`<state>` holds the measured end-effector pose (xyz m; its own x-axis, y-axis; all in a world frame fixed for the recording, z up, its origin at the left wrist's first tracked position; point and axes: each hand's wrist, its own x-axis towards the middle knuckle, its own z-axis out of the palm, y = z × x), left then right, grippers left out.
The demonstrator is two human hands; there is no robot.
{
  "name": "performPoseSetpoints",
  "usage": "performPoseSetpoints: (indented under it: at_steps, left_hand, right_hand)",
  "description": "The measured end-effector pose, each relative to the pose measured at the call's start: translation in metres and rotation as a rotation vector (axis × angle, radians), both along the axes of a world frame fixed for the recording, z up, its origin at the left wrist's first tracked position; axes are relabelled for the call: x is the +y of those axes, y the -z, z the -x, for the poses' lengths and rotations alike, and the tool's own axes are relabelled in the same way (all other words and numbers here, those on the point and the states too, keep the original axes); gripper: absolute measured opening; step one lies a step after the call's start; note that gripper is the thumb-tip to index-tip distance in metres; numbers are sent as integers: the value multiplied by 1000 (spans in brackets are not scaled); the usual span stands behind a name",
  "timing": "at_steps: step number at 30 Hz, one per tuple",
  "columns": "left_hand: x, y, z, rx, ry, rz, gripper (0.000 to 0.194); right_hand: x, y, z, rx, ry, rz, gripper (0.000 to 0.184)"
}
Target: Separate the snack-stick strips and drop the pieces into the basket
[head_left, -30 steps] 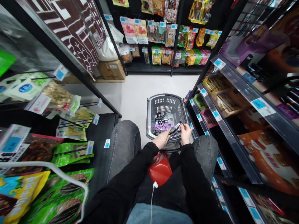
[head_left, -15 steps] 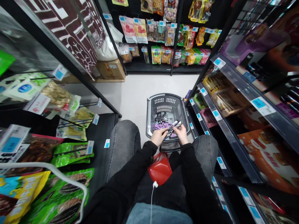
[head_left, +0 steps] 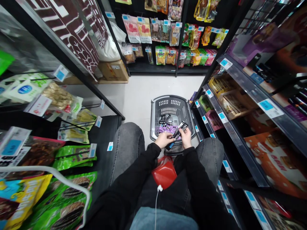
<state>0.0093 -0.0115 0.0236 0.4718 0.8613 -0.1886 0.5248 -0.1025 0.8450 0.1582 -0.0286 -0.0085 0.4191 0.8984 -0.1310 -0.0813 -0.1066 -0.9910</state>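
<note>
Between my two hands are a few slim black snack packets [head_left: 177,131], one showing a bit of blue at its lower end. My left hand [head_left: 164,140] is closed on their lower left part. My right hand [head_left: 186,137] pinches them near the upper right end. Just below the packets stands a dark grey shopping basket [head_left: 170,103] on the floor. In it lie several purple packets [head_left: 165,128] and more black packets [head_left: 165,119]. My hands are over the basket's near rim and hide part of it.
Close on my right is a shelf rack [head_left: 249,91] with boxed snacks. Hanging snack bags [head_left: 72,156] line the left side, and a back rack [head_left: 153,68] stands ahead. A red object [head_left: 164,174] with a white cord is between my knees. A cardboard box [head_left: 114,72] sits at left.
The packets have been turned to a steeper slant in my hands, and their blue end has come into view. My left hand has moved slightly lower and back. The basket stays in place.
</note>
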Motion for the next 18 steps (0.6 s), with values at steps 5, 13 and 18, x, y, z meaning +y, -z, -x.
performPoseSetpoints:
  at_steps: [5, 13, 18]
  left_hand:
    - [-4, -1, -2, 60, 230, -83, 21]
    - [-12, -4, -3, 227, 319, -151, 30]
    - [-17, -4, -8, 382, 308, -297, 44]
  right_hand:
    - [2, 1, -10, 2, 110, -83, 29]
    - [2, 7, -15, -187, 145, 28, 22]
    - [1, 15, -22, -348, 251, 170, 19]
